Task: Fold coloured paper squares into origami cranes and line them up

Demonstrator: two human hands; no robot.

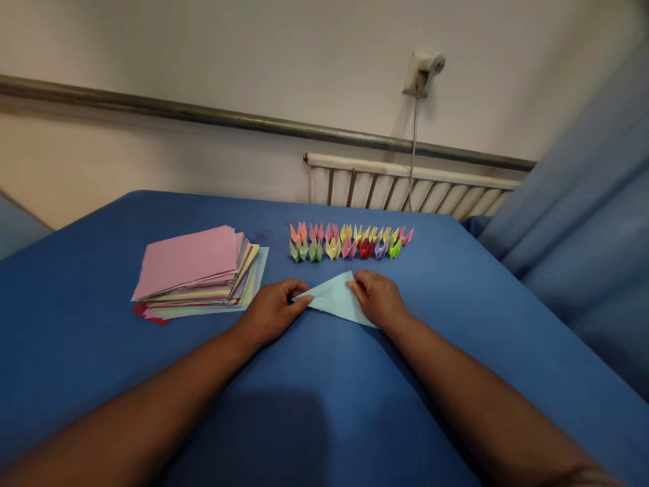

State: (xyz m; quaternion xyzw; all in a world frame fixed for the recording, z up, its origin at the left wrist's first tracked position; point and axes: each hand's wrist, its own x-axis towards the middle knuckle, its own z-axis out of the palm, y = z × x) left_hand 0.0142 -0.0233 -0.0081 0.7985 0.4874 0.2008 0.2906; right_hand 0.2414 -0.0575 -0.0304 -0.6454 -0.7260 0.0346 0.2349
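Observation:
Between my hands is a light blue sheet of paper [337, 297], its visible outline a triangle. My left hand [274, 308] pinches its pointed left corner between thumb and fingers. At the other side, my right hand [379, 297] grips the upper right part, the thumb lying on the paper's face. The hand covers some of the right edge. Just beyond the paper stand two rows of small folded paper cranes [349, 249] in orange, pink, yellow, green, red and purple.
A stack of coloured paper [187, 262], pink on top, lies left on the blue table [284, 406]. Behind are a metal rail [228, 116], a radiator [405, 176] and a wall socket [420, 74] with a plugged-in cord. A blue curtain [583, 203] hangs at the right.

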